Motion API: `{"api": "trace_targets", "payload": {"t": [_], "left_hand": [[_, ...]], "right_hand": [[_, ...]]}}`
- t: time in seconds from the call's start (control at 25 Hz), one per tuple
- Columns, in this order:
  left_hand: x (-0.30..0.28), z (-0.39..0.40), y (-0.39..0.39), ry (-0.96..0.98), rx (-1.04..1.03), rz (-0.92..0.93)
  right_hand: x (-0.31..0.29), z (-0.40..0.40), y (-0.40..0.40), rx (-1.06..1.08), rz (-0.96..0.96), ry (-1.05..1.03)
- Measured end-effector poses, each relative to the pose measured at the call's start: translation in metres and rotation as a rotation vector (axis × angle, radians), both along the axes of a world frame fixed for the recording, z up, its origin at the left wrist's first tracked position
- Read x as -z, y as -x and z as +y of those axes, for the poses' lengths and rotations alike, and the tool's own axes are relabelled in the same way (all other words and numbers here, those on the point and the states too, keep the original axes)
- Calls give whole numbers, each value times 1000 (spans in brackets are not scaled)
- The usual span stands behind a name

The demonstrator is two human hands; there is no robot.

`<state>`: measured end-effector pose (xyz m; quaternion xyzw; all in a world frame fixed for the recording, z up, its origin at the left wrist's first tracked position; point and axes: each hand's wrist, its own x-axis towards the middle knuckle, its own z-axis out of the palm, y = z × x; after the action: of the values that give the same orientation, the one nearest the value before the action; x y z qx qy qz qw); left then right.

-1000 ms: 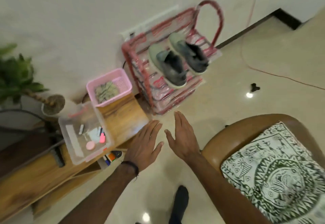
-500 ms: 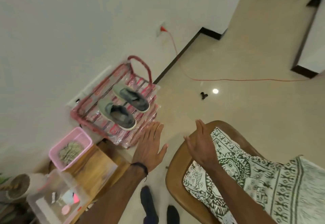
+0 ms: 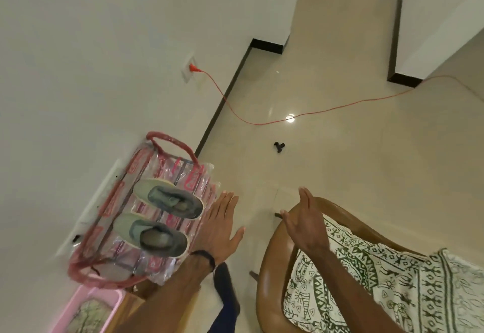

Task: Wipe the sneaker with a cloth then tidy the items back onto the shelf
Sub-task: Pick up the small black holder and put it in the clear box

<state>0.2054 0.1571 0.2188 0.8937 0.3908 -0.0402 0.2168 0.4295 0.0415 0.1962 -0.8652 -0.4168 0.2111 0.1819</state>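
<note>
From left to right, I see the view has swung away from the pink basket (image 3: 104,304), both sneakers (image 3: 167,198) still sit on the shelf (image 3: 110,201), and my left hand (image 3: 220,230) and right hand (image 3: 305,224) stay open and empty, so wiping is not yet started.

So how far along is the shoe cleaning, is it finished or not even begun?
It is hard to tell. Both sneakers sit on top of the red rack. The left hand and right hand are open and hold nothing. What may be the cloth lies in the pink basket. No wiping shows now.
</note>
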Motion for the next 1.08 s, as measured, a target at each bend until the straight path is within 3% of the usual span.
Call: {"api": "trace_targets", "payload": {"t": [0.4,0.68,0.84,1.08], "left_hand": [[-26,114,-47,64,43,-96],[12,172,-108,151,-181,-161],[80,240,-177,186,-297,-133],[278,312,-344,454,-410,-74]], "right_hand": [[-27,93,-44,1,-67,25],[14,185,-116,-38,-23,64],[99,261,-195,-75,76,167],[299,376,-317,-112,127,385]]}}
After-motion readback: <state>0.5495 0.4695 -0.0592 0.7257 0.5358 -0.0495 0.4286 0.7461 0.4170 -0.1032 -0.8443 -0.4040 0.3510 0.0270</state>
